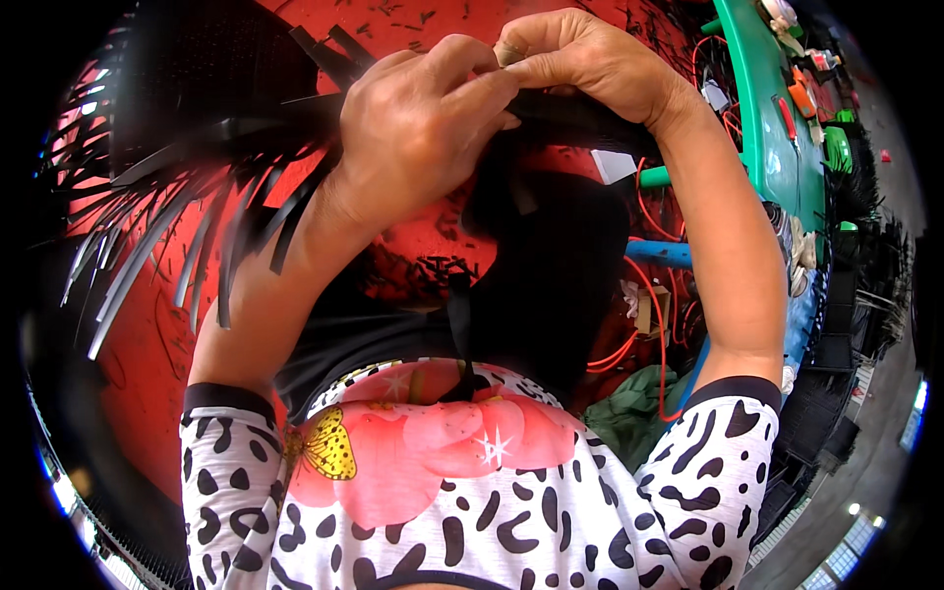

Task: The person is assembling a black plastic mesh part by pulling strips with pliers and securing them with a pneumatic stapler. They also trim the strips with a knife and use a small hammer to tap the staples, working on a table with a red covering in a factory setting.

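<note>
Black strips (192, 157), loose ends fanned over roomy red surface (147, 403), left hand (418, 123) and right hand (612, 69) pinched on them.

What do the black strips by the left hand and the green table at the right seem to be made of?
Black strips: probably glossy plastic; flat and gently bending, with pale highlights. Green table: perhaps painted metal or plastic; its edge looks smooth and evenly coloured, leaving it open.

Smooth, glossy black plastic strips (139, 271)
</note>
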Demonstrator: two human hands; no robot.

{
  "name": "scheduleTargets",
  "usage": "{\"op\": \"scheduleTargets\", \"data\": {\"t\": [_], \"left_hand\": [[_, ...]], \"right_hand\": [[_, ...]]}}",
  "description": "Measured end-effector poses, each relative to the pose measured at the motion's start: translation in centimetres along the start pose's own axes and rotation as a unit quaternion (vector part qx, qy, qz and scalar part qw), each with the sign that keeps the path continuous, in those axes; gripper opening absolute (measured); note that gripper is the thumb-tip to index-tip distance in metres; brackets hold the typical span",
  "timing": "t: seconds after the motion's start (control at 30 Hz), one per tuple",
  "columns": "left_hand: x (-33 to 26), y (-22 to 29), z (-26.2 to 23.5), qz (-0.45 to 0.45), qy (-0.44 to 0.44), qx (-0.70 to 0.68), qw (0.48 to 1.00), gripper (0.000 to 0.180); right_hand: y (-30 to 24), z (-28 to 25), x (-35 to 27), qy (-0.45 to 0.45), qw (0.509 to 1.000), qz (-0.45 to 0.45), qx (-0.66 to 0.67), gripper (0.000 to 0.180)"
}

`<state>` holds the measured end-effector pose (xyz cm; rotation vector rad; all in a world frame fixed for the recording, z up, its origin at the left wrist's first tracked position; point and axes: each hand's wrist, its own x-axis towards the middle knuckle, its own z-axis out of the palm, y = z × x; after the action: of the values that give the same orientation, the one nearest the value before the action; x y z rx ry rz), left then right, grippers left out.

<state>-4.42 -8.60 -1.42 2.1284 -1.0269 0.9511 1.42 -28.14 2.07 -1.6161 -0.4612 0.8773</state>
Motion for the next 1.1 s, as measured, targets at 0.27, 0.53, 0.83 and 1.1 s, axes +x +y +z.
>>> {"op": "scheduleTargets", "data": {"t": [0.27, 0.53, 0.83, 1.1], "left_hand": [[0.5, -1.0, -0.2, 0.02, -0.055, 0.016, 0.998, 0.026], [2.7, -1.0, -1.3, 0.044, -0.083, -0.055, 0.994, 0.016], [2.6, -1.5, -1.0, 0.02, -0.076, -0.084, 0.993, 0.017], [2.5, -0.9, -0.9, 0.025, -0.065, -0.056, 0.996, 0.02]], "right_hand": [[-1.1, 4.4, -2.5, 0.211, 0.917, -0.068, -0.332, 0.009], [4.2, 6.8, -1.6, 0.494, 0.583, -0.344, -0.546, 0.044], [4.8, 6.5, -0.6, 0.545, 0.517, -0.321, -0.577, 0.049], [4.5, 6.6, -0.6, 0.531, 0.527, -0.34, -0.57, 0.049]]}}
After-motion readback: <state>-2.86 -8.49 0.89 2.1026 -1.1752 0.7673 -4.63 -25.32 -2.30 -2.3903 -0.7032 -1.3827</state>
